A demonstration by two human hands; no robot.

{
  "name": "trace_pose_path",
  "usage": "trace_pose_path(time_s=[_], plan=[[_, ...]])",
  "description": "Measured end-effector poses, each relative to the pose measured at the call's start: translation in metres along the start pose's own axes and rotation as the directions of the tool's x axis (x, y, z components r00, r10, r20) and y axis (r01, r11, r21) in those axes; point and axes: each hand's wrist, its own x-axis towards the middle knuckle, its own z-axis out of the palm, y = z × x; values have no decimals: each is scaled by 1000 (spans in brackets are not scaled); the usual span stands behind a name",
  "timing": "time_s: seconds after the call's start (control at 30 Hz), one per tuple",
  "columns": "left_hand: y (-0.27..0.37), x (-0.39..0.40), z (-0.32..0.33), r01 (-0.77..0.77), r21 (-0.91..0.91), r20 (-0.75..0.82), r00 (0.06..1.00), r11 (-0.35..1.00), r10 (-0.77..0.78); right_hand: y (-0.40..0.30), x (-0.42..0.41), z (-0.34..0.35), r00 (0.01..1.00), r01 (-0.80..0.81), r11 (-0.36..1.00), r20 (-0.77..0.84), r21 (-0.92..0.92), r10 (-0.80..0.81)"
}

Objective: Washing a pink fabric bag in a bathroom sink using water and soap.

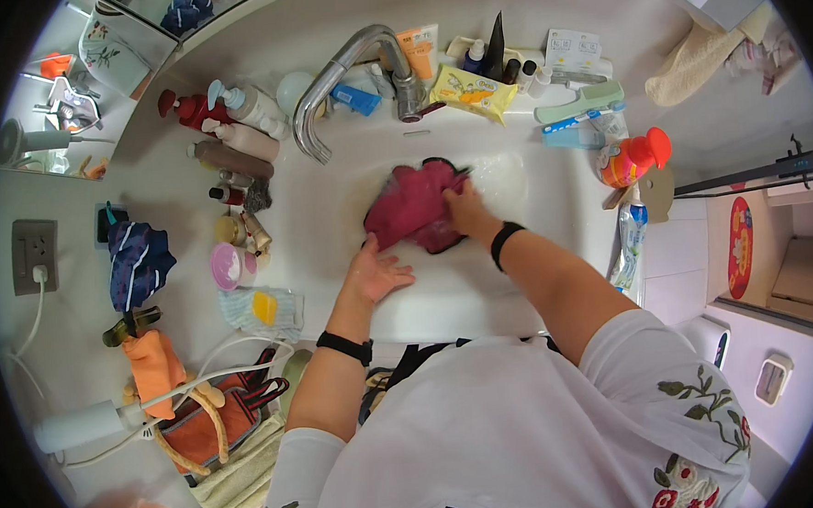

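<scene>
A wet, dark-pink cloth item with black edging (418,208) lies bunched in the white washbasin (331,258). My right hand (471,208) grips its right side, the fingers partly hidden in the folds. At its lower left edge is my left hand (378,273), palm turned up and fingers spread; the index finger touches or nearly touches the fabric. Above and to the left of the cloth arches the chrome faucet (342,71), whose spout points down into the basin. Water with some suds (506,180) shows to the right of the cloth.
Pump bottles (245,138) and small jars line the left rim. Behind the basin lie a yellow wipes pack (474,92), tubes and small bottles. A green comb (581,101), a blue toothbrush (579,119), a red-topped pump bottle (632,159) and a toothpaste tube (630,242) are at right.
</scene>
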Motion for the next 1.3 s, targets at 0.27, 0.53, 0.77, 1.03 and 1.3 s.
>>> trace_pose_path(time_s=[0.27,0.53,0.77,1.03,1.3], plan=[[14,31,-44,-35,-64,303,952,997,52,-130,-77,-20,800,459,533,-69,711,-597],[10,-14,10,-338,61,202,926,939,320,-142,-119,-63,810,529,568,-173,631,-561],[11,-31,37,-477,53,253,856,877,450,-137,-78,-66,865,500,516,-428,696,-261],[6,-47,55,-499,101,316,836,861,448,-94,-13,-77,889,325,688,-457,650,12],[40,-43,15,-384,573,36,895,725,445,-59,-29,-132,982,-171,392,187,904,-3]])
